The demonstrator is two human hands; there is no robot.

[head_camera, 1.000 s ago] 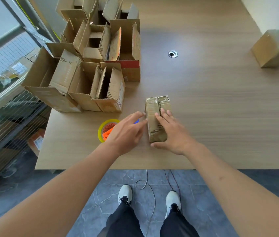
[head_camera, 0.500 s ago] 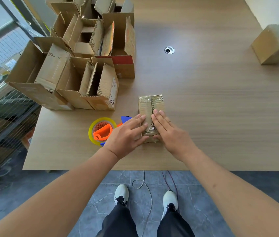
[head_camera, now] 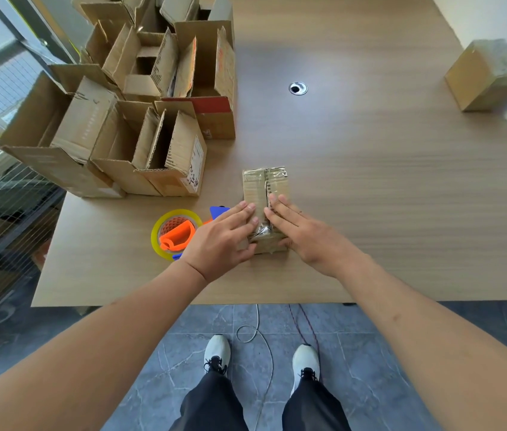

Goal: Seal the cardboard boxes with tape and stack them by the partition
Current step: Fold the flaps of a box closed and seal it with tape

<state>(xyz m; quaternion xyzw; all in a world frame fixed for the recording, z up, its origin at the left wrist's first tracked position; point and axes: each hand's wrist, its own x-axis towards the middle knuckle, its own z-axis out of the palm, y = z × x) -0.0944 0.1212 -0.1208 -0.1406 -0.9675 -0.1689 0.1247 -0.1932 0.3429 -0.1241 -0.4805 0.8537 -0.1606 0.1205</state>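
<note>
Underneath it all ran the table, pale wood, with a small metal grommet set in its middle. Open boxes crowded its far left corner, flaps standing up, one with a red band along its side. A sealed box sat alone at the far right, against the wall. Close to the near edge lay the small box I was working on, its top glossy with tape along the seam. My left hand lay flat on its near left part, fingers straight and pressing down, holding nothing. My right hand did the same on the right side, fingers straight beside the seam. Just left of my left hand sat the tape dispenser, orange and blue inside a yellow-edged roll, partly hidden by my hand.
</note>
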